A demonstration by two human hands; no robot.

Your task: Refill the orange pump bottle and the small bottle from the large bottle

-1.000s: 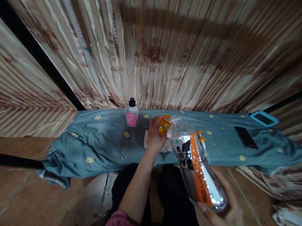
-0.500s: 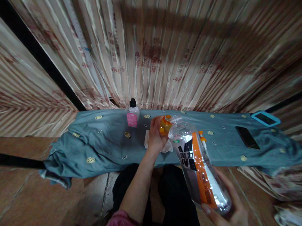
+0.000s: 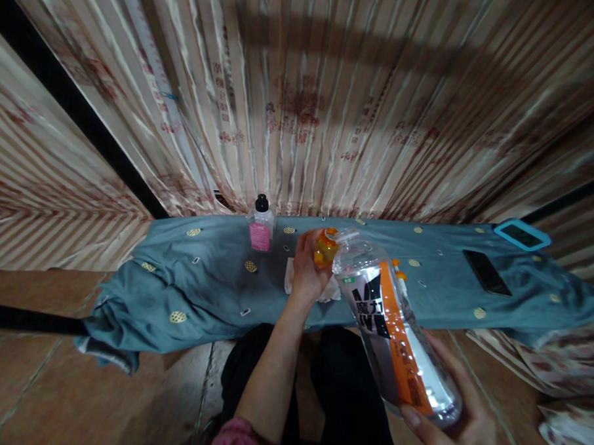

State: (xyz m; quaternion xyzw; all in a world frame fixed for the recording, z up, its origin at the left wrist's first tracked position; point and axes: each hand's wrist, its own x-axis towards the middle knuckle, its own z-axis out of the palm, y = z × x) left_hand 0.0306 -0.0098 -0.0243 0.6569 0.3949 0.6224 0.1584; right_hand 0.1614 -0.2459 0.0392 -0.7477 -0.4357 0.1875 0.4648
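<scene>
My right hand (image 3: pixel 458 419) grips the base of a large clear plastic bottle (image 3: pixel 395 339) with an orange and black label, tilted so its open mouth points away from me. My left hand (image 3: pixel 306 271) holds a small orange bottle (image 3: pixel 324 246) right at that mouth, above a white tissue (image 3: pixel 324 288) lying on the blue cloth (image 3: pixel 206 285). A syringe with orange parts (image 3: pixel 400 274) lies just behind the big bottle, partly hidden by it.
A small clear bottle with a pink label and black cap (image 3: pixel 260 225) stands at the back of the cloth. A black phone (image 3: pixel 486 272) and a blue-framed phone (image 3: pixel 521 234) lie at the right. Striped curtains (image 3: pixel 321 103) hang behind. Brown tiled floor (image 3: pixel 88 402) lies below.
The large bottle and my right hand have shifted slightly right and down. My left hand with the orange bottle stays at the mouth.
</scene>
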